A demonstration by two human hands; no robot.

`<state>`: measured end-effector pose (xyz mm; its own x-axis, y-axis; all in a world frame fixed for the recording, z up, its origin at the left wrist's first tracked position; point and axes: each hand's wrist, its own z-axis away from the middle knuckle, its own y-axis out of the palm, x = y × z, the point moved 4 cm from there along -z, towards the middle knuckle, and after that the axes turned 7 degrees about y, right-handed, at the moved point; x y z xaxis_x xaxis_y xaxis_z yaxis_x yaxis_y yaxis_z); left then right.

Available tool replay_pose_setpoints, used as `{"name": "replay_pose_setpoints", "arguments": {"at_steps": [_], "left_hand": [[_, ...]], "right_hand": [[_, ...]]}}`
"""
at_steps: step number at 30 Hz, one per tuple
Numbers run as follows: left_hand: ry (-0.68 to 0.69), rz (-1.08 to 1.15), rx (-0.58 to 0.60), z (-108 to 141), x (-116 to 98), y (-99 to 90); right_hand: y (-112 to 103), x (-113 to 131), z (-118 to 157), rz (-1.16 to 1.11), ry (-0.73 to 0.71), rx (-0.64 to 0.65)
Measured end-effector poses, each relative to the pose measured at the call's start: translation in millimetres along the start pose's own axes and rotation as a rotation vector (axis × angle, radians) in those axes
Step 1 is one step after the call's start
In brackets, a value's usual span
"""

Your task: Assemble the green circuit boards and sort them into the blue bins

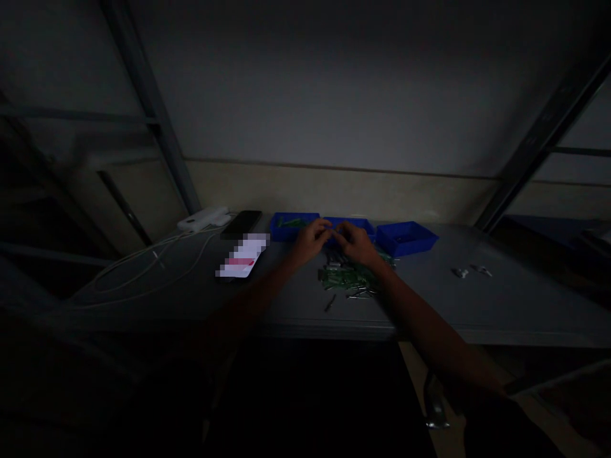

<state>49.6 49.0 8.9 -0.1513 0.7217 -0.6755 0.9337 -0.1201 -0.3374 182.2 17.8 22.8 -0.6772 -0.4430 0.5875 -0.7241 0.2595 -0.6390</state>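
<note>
My left hand (312, 239) and my right hand (354, 242) meet in front of the middle blue bin (361, 224), fingertips pinched close together. Whatever lies between the fingers is too small and dark to make out. Below my right hand, a pile of green pieces (347, 277) lies on the grey table, with thin metal pieces (361, 293) along its near edge. The left blue bin (294, 218), beside my left hand, holds some green pieces. To the right of my right hand stands another blue bin (407, 238) with something small and dark inside.
A lit phone (244, 256) lies on the left, near a dark flat device (243, 222) and a white power strip (204, 219) with cables. Small metal parts (461, 273) lie on the right of the table (429, 305). Metal posts flank both sides.
</note>
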Motion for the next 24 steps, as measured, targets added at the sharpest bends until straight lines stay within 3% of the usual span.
{"name": "replay_pose_setpoints", "arguments": {"at_steps": [6, 20, 24], "left_hand": [[0.065, 0.007, 0.031, 0.8, -2.3, 1.3], [-0.053, -0.206, 0.006, 1.7, -2.0, -4.4], [0.025, -0.155, -0.032, 1.6, -9.7, -6.5]], "right_hand": [[-1.3, -4.5, -2.5, -0.021, 0.066, -0.031], [0.8, -0.3, 0.9, -0.045, 0.004, -0.016], [-1.1, -1.0, -0.3, -0.036, 0.031, -0.016]]}}
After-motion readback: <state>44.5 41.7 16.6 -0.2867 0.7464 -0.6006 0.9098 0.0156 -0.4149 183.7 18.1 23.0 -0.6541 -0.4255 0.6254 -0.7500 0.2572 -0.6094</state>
